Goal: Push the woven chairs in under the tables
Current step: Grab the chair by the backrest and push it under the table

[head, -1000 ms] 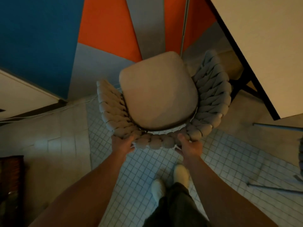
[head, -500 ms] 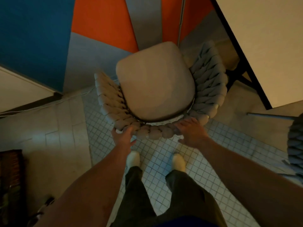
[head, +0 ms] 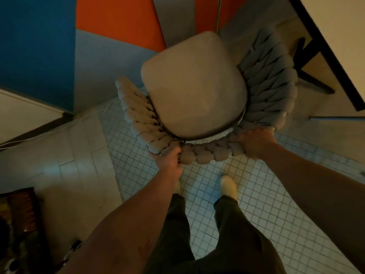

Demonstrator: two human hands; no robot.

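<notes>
Woven chair (head: 193, 86) near the counter (head: 343, 36), mid-push I think: my left grip (head: 169, 161) and right grip (head: 254, 141) clamp its back; next, swing it under.

Beige braided chair (head: 197, 99), white small-checked tile floor (head: 266, 194), orange-blue-grey wall (head: 118, 22).

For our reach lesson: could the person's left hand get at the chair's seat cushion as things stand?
Probably yes: the left hand grips the woven back beside the seat cushion, with nothing between them; it must let go first.
</notes>
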